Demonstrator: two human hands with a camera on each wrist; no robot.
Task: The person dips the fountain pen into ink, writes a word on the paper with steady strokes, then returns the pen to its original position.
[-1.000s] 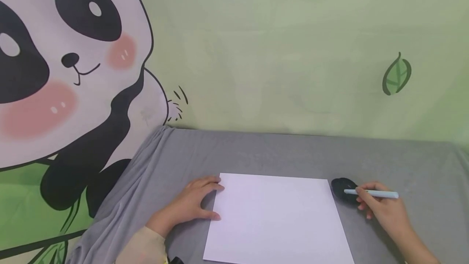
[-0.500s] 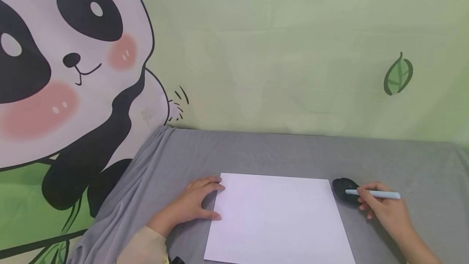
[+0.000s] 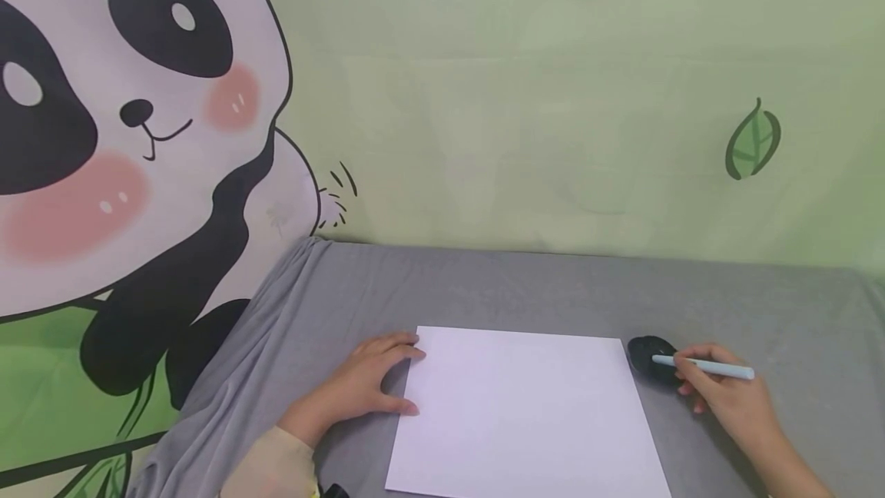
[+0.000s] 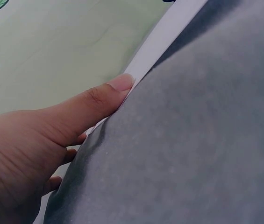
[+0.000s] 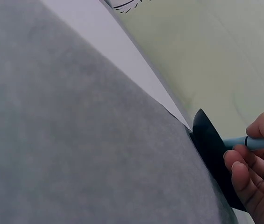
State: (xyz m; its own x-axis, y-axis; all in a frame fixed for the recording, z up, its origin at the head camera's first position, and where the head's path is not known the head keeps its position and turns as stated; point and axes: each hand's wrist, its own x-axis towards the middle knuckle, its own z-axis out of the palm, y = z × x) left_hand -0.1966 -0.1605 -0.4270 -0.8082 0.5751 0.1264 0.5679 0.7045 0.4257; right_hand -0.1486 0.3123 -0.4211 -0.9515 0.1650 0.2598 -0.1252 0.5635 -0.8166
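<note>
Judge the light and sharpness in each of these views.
Head view: soft, fairly even light, the paper pale with no visible detail, a faint shadow beside the right forearm; left wrist view: dimmer, thumb fairly crisp, cloth soft; right wrist view: also dim, cloth soft, black object too dark to show much detail.

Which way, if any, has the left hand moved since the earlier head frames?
No, no visible shift in any direction: the left hand keeps its place relative to the far edge of the gray cloth.
</note>
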